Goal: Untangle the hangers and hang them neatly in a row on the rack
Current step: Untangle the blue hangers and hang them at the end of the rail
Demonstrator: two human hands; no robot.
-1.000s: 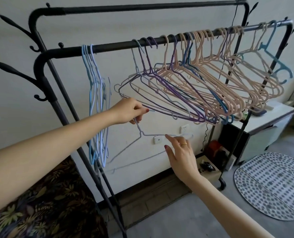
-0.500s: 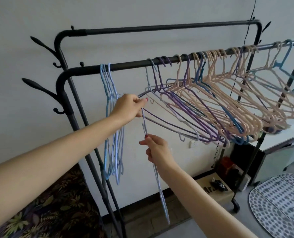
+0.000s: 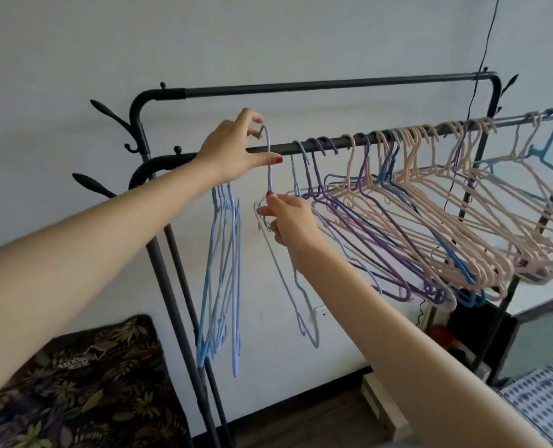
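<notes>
pale blue hanger held at hook and neck, hook above the front rail

i have the left hand raised to the front rail of the black rack; its fingertips pinch the top of the hook of one pale blue hanger, and the thumb lies stretched along the rail just below that pinch. the hook's curve sits a little above the rail, and i cannot tell if it is over the bar or only in front of it. straight below that grip, the right hand has its fingers curled around the same hanger where the neck meets the shoulders, thumb and forefinger closed on the wire. from the right hand's grip the hanger's body drops down and slightly to the right, edge-on to me, its lower end hanging free in front of the wall

just left of both grips, under the left wrist, a bunch of light blue hangers hangs straight down, packed close together. to the right of the grips a crowded mass fills the rail: purple hangers nearest the right hand, then pink hangers further along, with a few darker blue ones threaded among them, shoulders overlapping and crossing. a teal hanger hangs at the far right end

behind and above the grips runs the rack's rear rail. low on the left is a dark floral cushion; low on the right a patterned mat lies on the floor
</notes>
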